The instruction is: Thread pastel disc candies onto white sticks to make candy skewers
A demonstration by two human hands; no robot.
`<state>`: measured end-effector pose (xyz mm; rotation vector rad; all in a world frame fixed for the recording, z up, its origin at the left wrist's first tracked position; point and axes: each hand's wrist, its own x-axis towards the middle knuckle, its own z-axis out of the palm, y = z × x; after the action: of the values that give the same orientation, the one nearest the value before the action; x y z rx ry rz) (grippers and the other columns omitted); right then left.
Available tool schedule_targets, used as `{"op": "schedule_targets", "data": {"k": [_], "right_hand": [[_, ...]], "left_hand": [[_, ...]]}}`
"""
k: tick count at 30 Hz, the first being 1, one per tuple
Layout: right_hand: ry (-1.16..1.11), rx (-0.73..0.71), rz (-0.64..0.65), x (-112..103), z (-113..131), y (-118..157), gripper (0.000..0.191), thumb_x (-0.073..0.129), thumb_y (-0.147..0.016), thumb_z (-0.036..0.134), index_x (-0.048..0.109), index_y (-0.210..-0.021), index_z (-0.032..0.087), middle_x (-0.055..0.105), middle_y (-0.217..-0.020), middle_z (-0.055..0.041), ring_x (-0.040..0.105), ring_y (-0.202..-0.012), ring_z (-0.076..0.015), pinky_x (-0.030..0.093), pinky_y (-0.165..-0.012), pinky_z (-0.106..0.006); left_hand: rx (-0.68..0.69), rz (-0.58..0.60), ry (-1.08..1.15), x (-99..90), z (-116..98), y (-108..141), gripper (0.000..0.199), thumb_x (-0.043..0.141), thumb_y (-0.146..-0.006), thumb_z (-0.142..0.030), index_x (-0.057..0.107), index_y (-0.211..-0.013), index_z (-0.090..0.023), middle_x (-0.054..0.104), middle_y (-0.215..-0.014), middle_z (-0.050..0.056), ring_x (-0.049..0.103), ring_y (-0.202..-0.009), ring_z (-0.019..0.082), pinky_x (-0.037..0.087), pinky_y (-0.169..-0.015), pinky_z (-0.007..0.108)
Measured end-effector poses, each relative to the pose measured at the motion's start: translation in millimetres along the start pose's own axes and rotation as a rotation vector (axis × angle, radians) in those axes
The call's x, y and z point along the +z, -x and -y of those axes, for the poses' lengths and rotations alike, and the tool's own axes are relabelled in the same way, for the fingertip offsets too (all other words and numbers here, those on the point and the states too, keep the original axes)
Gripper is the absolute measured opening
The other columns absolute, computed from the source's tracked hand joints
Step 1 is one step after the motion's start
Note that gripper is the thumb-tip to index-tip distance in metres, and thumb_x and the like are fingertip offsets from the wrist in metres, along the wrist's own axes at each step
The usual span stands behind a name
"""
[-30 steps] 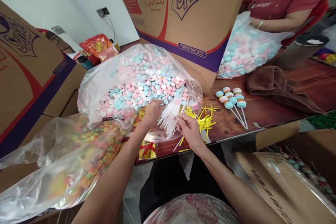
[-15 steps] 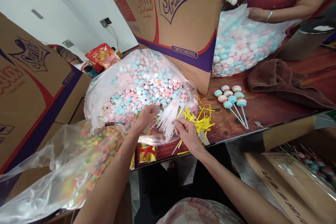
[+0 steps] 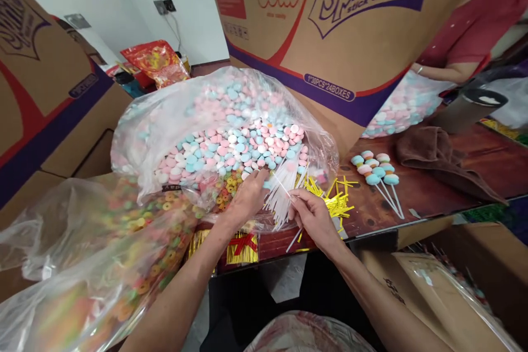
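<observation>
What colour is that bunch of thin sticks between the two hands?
The thin sticks are white; they show best in the head view, the only one.

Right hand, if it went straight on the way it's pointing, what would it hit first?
The right hand would probably meet the fan of white sticks first, right in front of it, though depth is unclear.

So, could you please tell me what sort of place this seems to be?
It looks like a small candy-making or packing workroom, perhaps: a large carton is printed "stick candy", an open bag of pastel candies lies before it, and candy-topped sticks rest beside yellow ties.
</observation>
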<state>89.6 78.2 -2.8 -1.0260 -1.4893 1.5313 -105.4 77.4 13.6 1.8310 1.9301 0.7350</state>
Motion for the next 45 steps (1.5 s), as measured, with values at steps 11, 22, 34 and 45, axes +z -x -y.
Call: {"op": "schedule_targets", "data": {"k": [11,22,34,45], "right_hand": [[0.236,-0.149,0.118,23,21,10,0.026,0.054,-0.095,0.036,0.073,-0.092,0.018,0.049,-0.058,0.0026,0.044,-0.053,-0.0126,0.037,-0.050,-0.024],[0.220,-0.206,0.116,35,20,12,0.027,0.055,-0.095,0.033,0.077,-0.099,0.017,0.059,-0.063,0.0004,0.051,-0.055,-0.0130,0.043,-0.054,-0.024],[0.342,-0.202,0.131,53,23,28,0.026,0.049,-0.099,0.028,0.066,-0.081,0.020,0.048,-0.058,0.0025,0.042,-0.053,-0.0126,0.035,-0.054,-0.025],[0.259,-0.070,0.047,61,14,14,0.029,0.047,-0.093,0.032,0.047,-0.066,0.022,0.045,-0.056,0.0039,0.042,-0.052,-0.0118,0.034,-0.052,-0.024]], "left_hand": [[-0.346,-0.303,1.271,-6.2,7,47,0.040,0.090,-0.061,-0.037,0.075,-0.093,-0.018,0.073,-0.086,0.001,0.062,-0.073,0.011,0.052,-0.075,0.027],[-0.306,-0.432,1.209,-2.5,5,58,0.030,0.088,-0.065,-0.040,0.078,-0.085,-0.019,0.071,-0.070,0.000,0.059,-0.066,0.011,0.051,-0.072,0.027],[-0.154,-0.569,0.416,-0.8,-1,94,0.020,0.070,-0.087,-0.031,0.080,-0.103,-0.026,0.077,-0.100,0.004,0.070,-0.090,0.019,0.055,-0.084,0.030],[-0.045,-0.349,0.256,-8.8,-7,96,0.032,0.054,-0.097,-0.028,0.074,-0.121,-0.025,0.077,-0.106,0.006,0.071,-0.099,0.021,0.056,-0.088,0.029]]}}
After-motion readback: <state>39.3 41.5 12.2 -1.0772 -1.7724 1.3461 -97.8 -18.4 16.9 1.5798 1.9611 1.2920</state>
